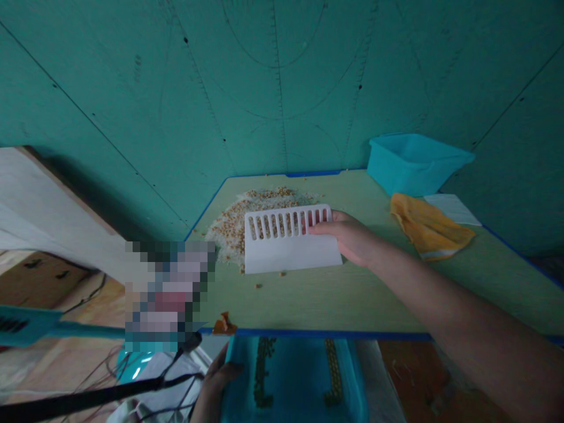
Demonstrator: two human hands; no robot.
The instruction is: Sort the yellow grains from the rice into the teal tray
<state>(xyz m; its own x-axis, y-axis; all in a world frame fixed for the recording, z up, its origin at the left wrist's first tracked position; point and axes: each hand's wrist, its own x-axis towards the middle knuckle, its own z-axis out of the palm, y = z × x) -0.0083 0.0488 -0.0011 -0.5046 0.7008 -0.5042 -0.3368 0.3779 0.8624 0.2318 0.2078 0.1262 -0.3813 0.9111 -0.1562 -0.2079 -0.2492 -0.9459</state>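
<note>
My right hand [349,235] is closed on the right end of a white slotted plastic scraper [291,254], thumb in front across the slots. The scraper stands tilted on the pale green tabletop [326,302], in front of a heap of tan kernels and fine whitish grains [233,223]. A few stray kernels [282,274] lie just below its lower edge. Under the table's front edge, my left hand [224,375] grips the left rim of a teal plastic bin [299,382], thumb over the edge. Strips of small greenish-brown pieces show inside that bin.
At the back right stands another teal bin [409,167], with an orange cloth [429,226] and a white sheet [453,208] before it. An orange-brown scrap [224,323] lies at the front edge. A black strap [110,392] crosses the lower left. A green wall [282,88] rises behind.
</note>
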